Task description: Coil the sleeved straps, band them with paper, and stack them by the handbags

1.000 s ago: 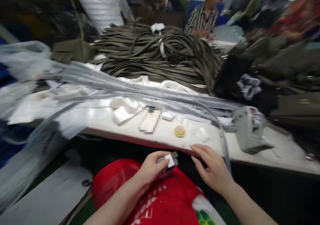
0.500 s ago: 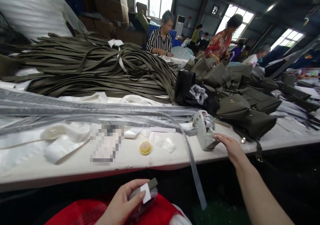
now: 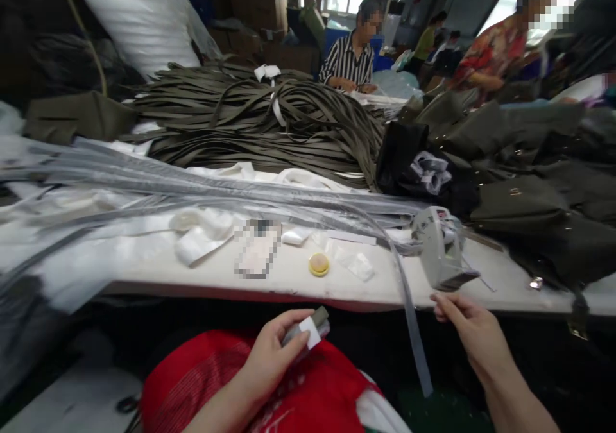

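Observation:
My left hand (image 3: 274, 353) is closed round a rolled-up olive strap (image 3: 320, 317) in clear plastic. A white paper band (image 3: 309, 331) lies across it under my thumb, above the red cloth on my lap. At the table's front edge, my right hand (image 3: 474, 330) is pinched, thumb against fingers. Anything between those fingertips is too small to make out. Just above and left of it stands a grey tape dispenser (image 3: 436, 253), apart from the fingers. A long strap in grey-looking plastic (image 3: 416, 337) hangs over the edge between my hands.
On the white table (image 3: 289, 285) are a yellow round container (image 3: 318, 264), a blurred-out flat object (image 3: 258, 250) and clear plastic scraps (image 3: 360, 265). Olive straps (image 3: 269, 122) heap behind. Olive bags (image 3: 529, 221) pile at right. Co-workers, one in a striped shirt (image 3: 350, 61), work beyond.
My right hand has left the tape dispenser and come down to the table's front edge. My left hand keeps the strap roll. The view has swung left.

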The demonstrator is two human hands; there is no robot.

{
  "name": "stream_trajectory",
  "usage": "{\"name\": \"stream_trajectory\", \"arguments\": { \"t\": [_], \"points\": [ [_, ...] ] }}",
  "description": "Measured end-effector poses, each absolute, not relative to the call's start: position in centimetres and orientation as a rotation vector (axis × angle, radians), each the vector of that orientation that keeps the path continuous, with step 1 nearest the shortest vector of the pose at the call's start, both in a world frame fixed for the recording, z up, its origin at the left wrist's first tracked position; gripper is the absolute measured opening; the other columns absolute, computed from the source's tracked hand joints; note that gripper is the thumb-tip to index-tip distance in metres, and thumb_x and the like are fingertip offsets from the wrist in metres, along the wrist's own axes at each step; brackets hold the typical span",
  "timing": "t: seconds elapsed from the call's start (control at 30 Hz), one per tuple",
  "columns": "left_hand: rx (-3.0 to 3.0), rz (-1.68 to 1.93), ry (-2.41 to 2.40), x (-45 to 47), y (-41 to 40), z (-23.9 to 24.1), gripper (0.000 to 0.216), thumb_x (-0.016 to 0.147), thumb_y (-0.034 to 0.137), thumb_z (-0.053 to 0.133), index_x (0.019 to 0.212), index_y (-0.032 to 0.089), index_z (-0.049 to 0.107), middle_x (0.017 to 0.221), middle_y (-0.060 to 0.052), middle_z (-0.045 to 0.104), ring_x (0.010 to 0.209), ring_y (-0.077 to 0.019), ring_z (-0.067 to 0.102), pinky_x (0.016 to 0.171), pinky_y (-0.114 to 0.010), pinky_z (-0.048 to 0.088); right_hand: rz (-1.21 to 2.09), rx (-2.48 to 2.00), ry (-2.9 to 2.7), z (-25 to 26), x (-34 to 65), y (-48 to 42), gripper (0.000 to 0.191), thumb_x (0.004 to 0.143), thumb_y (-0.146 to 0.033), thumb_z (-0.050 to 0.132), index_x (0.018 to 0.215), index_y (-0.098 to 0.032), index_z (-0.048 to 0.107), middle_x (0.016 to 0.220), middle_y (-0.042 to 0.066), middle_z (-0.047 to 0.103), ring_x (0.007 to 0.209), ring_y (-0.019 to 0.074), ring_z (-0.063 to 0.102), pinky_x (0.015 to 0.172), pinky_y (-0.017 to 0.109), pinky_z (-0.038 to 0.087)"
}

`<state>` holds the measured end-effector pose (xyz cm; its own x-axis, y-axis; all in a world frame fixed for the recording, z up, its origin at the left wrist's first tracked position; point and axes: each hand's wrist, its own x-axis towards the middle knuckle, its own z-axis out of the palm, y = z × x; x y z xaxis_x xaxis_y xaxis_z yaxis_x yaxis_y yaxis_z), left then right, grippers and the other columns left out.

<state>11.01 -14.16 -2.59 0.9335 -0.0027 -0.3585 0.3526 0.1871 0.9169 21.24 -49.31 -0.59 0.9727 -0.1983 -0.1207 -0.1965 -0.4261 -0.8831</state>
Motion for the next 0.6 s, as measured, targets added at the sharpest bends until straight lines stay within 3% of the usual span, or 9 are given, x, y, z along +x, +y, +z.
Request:
{"name": "stream_trajectory", "arguments": {
  "t": [0.27, 0.4, 0.6],
  "points": [
    [1.477, 0.075, 0.441, 9.9, -14.1, -1.7, 0.037, 0.079, 0.028, 0.067, 0.111, 0.012, 0.068, 0.109, -0.011, 0.072, 0.096, -0.0228, 0.067, 0.088, -0.033, 0.052, 0.739, -1.651, -0.230, -0.4, 17.4, -32.0, 0.035, 0.080, -0.052, 0.068, 0.079, -0.017, 0.069, 0.061, 0.001, 0.062, 0.060, 0.0146, 0.054, 0.061, 0.026, 0.044],
    [1.503, 0.140, 0.493, 9.0, -13.3, -1.3, 0.035, 0.079, 0.025, 0.066, 0.112, 0.011, 0.068, 0.108, -0.011, 0.072, 0.095, -0.0221, 0.068, 0.085, -0.031, 0.053, 0.896, -1.583, -0.309, -1.3, 16.8, -29.2, 0.034, 0.082, -0.050, 0.067, 0.077, -0.017, 0.068, 0.062, 0.000, 0.061, 0.062, 0.0137, 0.053, 0.065, 0.026, 0.042],
    [1.550, 0.211, 0.506, 8.4, -12.9, -1.1, 0.033, 0.082, 0.025, 0.063, 0.112, 0.011, 0.067, 0.108, -0.011, 0.072, 0.094, -0.0205, 0.067, 0.084, -0.029, 0.053, 1.037, -1.571, -0.279, -2.2, 17.2, -27.3, 0.038, 0.077, -0.054, 0.071, 0.071, -0.016, 0.065, 0.058, 0.000, 0.060, 0.055, 0.0124, 0.049, 0.057, 0.026, 0.038]
  ]
}}
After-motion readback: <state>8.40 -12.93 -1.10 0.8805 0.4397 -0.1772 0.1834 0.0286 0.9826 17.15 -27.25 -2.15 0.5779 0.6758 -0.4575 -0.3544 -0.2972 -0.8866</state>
